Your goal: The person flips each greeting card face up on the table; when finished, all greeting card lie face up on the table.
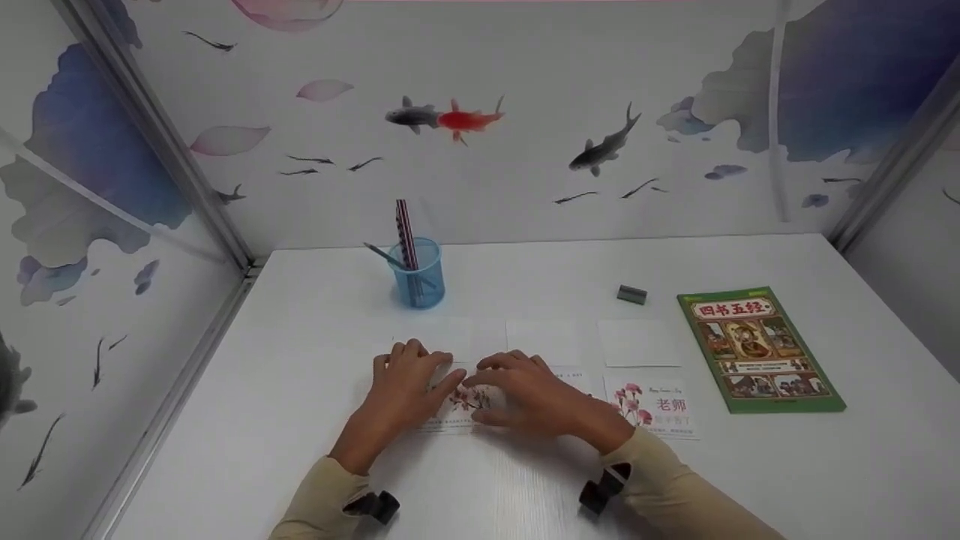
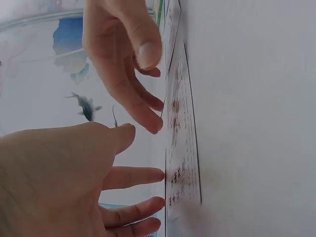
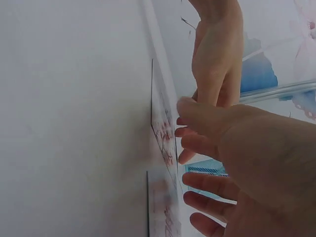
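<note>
the flower-printed card (image 1: 466,407) lies on the white table (image 1: 240,420) beneath and between the left hand (image 1: 409,384) and right hand (image 1: 534,395), both released with fingers loosely spread.

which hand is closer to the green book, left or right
Right. The right hand is left of the green book, with a pink flower card between them; the left hand is farther left, beyond the right hand.

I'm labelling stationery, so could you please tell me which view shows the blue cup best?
The head view: the blue cup stands whole and unobstructed. The right wrist view shows part behind the right hand; the left wrist view, slivers behind the left hand.
</note>
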`<state>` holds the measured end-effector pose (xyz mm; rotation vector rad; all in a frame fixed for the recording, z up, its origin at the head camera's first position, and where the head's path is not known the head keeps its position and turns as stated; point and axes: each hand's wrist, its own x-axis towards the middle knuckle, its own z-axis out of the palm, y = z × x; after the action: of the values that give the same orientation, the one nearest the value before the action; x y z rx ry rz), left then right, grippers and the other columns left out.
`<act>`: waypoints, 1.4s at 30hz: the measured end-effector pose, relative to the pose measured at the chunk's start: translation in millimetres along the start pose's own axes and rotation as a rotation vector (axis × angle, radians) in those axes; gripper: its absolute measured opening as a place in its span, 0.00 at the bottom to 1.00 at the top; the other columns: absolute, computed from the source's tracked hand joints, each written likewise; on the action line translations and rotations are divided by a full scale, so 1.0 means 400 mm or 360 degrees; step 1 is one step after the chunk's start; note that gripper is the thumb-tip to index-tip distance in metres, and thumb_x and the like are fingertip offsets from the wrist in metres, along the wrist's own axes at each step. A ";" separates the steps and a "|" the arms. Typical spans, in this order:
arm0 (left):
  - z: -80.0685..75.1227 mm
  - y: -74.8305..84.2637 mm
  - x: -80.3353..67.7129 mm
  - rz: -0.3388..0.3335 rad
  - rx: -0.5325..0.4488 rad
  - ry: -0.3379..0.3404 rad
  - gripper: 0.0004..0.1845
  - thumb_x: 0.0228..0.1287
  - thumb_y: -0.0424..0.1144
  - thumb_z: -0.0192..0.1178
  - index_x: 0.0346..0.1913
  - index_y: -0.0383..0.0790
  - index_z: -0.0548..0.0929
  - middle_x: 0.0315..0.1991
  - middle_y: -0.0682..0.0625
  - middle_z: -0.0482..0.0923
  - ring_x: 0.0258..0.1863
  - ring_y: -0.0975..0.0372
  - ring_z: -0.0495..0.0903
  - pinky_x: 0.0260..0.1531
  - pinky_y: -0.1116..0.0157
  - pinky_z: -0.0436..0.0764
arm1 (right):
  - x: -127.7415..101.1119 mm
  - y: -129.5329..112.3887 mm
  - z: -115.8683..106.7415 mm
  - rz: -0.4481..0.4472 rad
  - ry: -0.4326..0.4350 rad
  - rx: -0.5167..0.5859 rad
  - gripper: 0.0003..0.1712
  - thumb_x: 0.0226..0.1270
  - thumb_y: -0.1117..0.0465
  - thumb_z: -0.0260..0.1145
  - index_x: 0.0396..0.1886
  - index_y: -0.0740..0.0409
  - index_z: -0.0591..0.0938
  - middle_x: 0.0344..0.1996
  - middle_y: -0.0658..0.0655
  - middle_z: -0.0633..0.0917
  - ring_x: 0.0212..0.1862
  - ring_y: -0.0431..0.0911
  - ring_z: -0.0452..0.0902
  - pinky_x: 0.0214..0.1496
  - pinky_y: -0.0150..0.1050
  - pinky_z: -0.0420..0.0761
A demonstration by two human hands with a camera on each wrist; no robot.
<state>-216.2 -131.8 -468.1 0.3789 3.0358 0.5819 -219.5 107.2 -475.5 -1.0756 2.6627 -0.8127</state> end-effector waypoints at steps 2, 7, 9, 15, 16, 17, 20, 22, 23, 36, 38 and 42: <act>0.003 0.014 0.005 0.0009 -0.0002 0.0037 0.26 0.80 0.60 0.61 0.67 0.46 0.86 0.58 0.40 0.80 0.62 0.47 0.73 0.71 0.35 0.67 | -0.011 0.015 -0.019 -0.0011 0.0054 0.0059 0.25 0.78 0.47 0.72 0.70 0.47 0.85 0.72 0.60 0.81 0.76 0.58 0.72 0.74 0.71 0.68; 0.016 0.075 0.027 0.0157 -0.0084 0.0078 0.25 0.80 0.58 0.61 0.66 0.46 0.86 0.64 0.41 0.80 0.67 0.46 0.73 0.72 0.37 0.69 | -0.060 0.086 -0.074 0.0061 0.0183 0.0113 0.24 0.77 0.52 0.73 0.68 0.53 0.85 0.71 0.62 0.81 0.76 0.61 0.72 0.76 0.74 0.66; 0.024 0.106 0.039 0.0236 -0.0100 0.0080 0.24 0.80 0.58 0.61 0.66 0.46 0.86 0.65 0.42 0.81 0.68 0.47 0.74 0.72 0.40 0.72 | -0.082 0.121 -0.095 0.0126 0.0217 0.0108 0.24 0.77 0.52 0.72 0.68 0.53 0.84 0.72 0.61 0.80 0.77 0.61 0.71 0.78 0.74 0.65; 0.067 0.204 0.078 0.0428 -0.0050 0.0053 0.22 0.81 0.58 0.60 0.64 0.49 0.87 0.65 0.48 0.82 0.67 0.52 0.77 0.67 0.49 0.78 | -0.148 0.228 -0.151 0.0268 0.0314 0.0087 0.25 0.76 0.55 0.74 0.69 0.52 0.84 0.73 0.62 0.79 0.79 0.64 0.69 0.79 0.73 0.66; 0.076 0.218 0.084 0.0457 -0.0048 0.0046 0.22 0.81 0.58 0.61 0.64 0.49 0.87 0.65 0.48 0.82 0.66 0.53 0.77 0.66 0.49 0.79 | -0.161 0.245 -0.159 0.0288 0.0330 0.0081 0.25 0.76 0.56 0.74 0.69 0.53 0.83 0.73 0.63 0.79 0.79 0.65 0.69 0.78 0.73 0.67; 0.083 0.232 0.089 0.0480 -0.0045 0.0036 0.21 0.80 0.58 0.61 0.63 0.49 0.87 0.64 0.49 0.83 0.66 0.53 0.78 0.65 0.50 0.80 | -0.173 0.262 -0.167 0.0311 0.0346 0.0072 0.26 0.75 0.56 0.74 0.69 0.53 0.83 0.73 0.63 0.79 0.79 0.66 0.69 0.78 0.73 0.67; 0.105 0.267 0.107 0.0521 -0.0015 0.0017 0.21 0.80 0.57 0.62 0.63 0.50 0.88 0.63 0.50 0.84 0.65 0.55 0.78 0.64 0.53 0.81 | -0.203 0.305 -0.192 0.0367 0.0397 0.0060 0.28 0.73 0.58 0.76 0.71 0.55 0.82 0.73 0.63 0.79 0.79 0.67 0.68 0.79 0.73 0.66; 0.116 0.287 0.119 0.0527 0.0001 0.0001 0.20 0.80 0.57 0.62 0.63 0.51 0.88 0.64 0.51 0.84 0.65 0.55 0.78 0.64 0.55 0.81 | -0.218 0.329 -0.208 0.0386 0.0431 0.0061 0.30 0.72 0.59 0.77 0.72 0.55 0.81 0.74 0.64 0.79 0.79 0.68 0.68 0.78 0.73 0.66; 0.120 0.296 0.124 0.0525 0.0014 -0.0007 0.20 0.80 0.57 0.62 0.64 0.52 0.88 0.64 0.51 0.83 0.66 0.56 0.78 0.65 0.56 0.81 | -0.224 0.339 -0.216 0.0393 0.0443 0.0060 0.31 0.72 0.59 0.77 0.72 0.55 0.80 0.74 0.64 0.79 0.79 0.69 0.68 0.78 0.74 0.66; 0.166 0.404 0.170 0.0585 0.0068 -0.0062 0.20 0.81 0.58 0.60 0.66 0.56 0.87 0.68 0.58 0.82 0.70 0.60 0.76 0.70 0.62 0.78 | -0.300 0.425 -0.246 0.0611 0.0257 0.0126 0.44 0.69 0.42 0.78 0.81 0.45 0.73 0.83 0.65 0.67 0.84 0.72 0.55 0.79 0.80 0.57; 0.174 0.411 0.168 0.0606 0.0090 -0.0076 0.20 0.81 0.58 0.60 0.66 0.56 0.87 0.68 0.59 0.83 0.69 0.61 0.77 0.69 0.63 0.78 | -0.299 0.430 -0.243 0.0610 0.0245 0.0121 0.45 0.68 0.40 0.78 0.81 0.44 0.74 0.83 0.65 0.66 0.84 0.72 0.55 0.78 0.80 0.57; 0.185 0.416 0.160 0.0664 0.0103 -0.0101 0.21 0.81 0.58 0.59 0.67 0.56 0.86 0.69 0.60 0.83 0.70 0.61 0.77 0.70 0.62 0.78 | -0.297 0.430 -0.244 0.0590 0.0262 0.0116 0.43 0.65 0.41 0.80 0.78 0.43 0.77 0.81 0.65 0.69 0.82 0.71 0.58 0.78 0.80 0.59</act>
<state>-234.4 60.5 -474.6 1.0261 2.9284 0.4713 -268.0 332.2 -492.7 -0.4911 2.8132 -0.9431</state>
